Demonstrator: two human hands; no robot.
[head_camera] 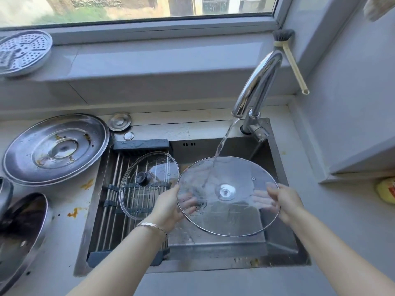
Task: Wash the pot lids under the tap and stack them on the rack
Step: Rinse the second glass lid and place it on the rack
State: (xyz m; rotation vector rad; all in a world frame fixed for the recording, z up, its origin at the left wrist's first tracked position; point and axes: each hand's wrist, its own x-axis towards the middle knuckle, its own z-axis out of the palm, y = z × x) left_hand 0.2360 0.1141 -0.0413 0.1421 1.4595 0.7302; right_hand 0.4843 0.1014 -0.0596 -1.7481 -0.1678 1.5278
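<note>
A large glass lid with a metal rim is held flat over the sink, underside up. My left hand grips its left edge and my right hand grips its right edge. Water from the chrome tap falls on the lid's upper left part. A smaller glass lid with a black knob lies on the roll-up rack over the sink's left half. A big dirty steel lid rests on the counter at the left. Another steel lid sits at the left edge.
The steel sink holds food scraps near its front rim. Orange stains mark the counter left of the rack. A perforated steamer plate lies on the window sill. A brush hangs behind the tap. A yellow item sits at the right edge.
</note>
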